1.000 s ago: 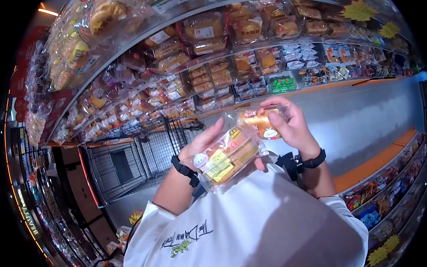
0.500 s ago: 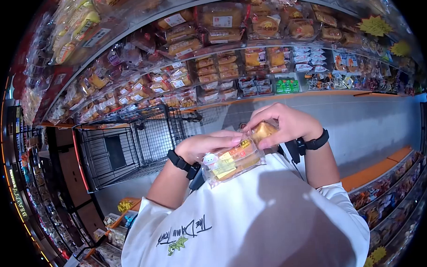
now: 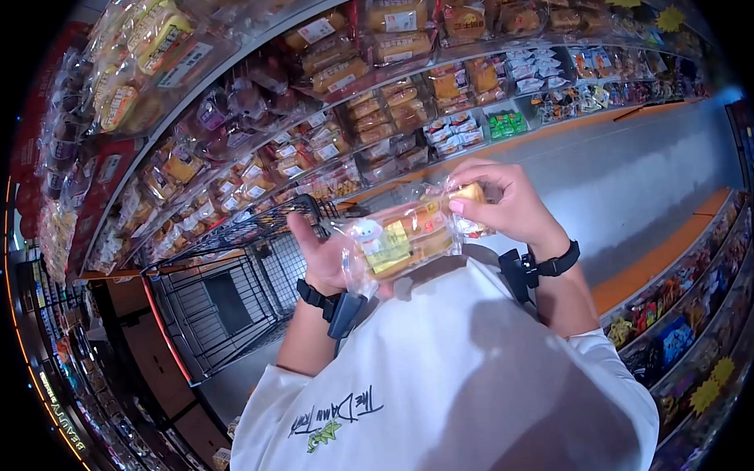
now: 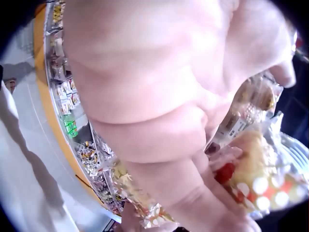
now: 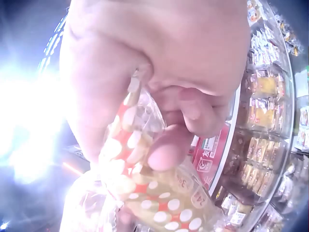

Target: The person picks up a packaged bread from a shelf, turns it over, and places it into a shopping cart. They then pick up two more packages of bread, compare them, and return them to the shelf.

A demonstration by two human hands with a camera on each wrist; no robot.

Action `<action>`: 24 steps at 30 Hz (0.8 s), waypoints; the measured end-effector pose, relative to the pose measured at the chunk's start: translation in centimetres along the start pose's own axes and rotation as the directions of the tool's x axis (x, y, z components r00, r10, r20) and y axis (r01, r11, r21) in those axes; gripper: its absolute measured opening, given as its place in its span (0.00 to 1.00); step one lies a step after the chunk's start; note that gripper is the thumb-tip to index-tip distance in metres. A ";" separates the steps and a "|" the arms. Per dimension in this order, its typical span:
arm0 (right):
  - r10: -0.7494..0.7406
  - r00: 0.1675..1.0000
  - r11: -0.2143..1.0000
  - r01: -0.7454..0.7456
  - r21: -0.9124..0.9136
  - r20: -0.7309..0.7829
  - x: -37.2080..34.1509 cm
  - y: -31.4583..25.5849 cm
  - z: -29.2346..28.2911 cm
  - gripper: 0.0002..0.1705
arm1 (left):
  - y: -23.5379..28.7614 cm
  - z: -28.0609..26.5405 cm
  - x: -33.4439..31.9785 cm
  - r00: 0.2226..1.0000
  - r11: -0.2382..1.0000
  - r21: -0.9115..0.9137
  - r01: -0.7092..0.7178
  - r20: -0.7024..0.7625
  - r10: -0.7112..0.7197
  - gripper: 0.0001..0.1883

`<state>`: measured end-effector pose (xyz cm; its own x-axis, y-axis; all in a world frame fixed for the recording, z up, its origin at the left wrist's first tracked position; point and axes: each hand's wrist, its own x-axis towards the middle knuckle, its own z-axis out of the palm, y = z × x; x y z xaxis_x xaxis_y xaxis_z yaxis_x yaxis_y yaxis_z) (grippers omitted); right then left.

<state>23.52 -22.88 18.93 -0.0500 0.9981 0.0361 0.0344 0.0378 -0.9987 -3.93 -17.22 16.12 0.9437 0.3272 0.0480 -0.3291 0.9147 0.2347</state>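
Observation:
A clear bag of long bread rolls [image 3: 402, 239] with a yellow label and a white cartoon figure lies across my left hand [image 3: 319, 254]. That hand's thumb stands away from the bag, and its other fingers reach beneath, mostly hidden. In the left wrist view the fingers [image 4: 193, 193] stretch out straight beside a bag with orange and white dots [image 4: 263, 186]. My right hand [image 3: 509, 202] pinches a smaller packaged bread [image 3: 469, 201] between thumb and fingers, right at the first bag's right end. In the right wrist view, fingertips press on dotted wrapping [image 5: 169, 208].
A black wire shopping cart [image 3: 230, 303] stands to the left, beyond my left forearm. Curved shelves [image 3: 306, 113] of packaged breads and snacks run across the front. Another snack shelf [image 3: 679, 325] with an orange base edge is at the right, with grey floor [image 3: 624, 177] between.
The hands came together over the bags, with the left thumb across the roll bag, then that thumb lifted away. The right hand keeps its grip on the smaller bread.

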 end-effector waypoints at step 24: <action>-0.111 0.990 0.994 0.108 -0.034 -0.091 -1.0 -4.1 -6.5 0.14 | -1.1 2.3 6.4 0.971 0.972 0.066 -0.227 -0.067 0.231 0.35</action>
<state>29.87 -23.68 23.21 0.0372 0.9880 0.1496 0.0622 0.1471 -0.9872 2.53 -16.72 18.40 0.8376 0.5451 0.0359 -0.5319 0.7987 0.2813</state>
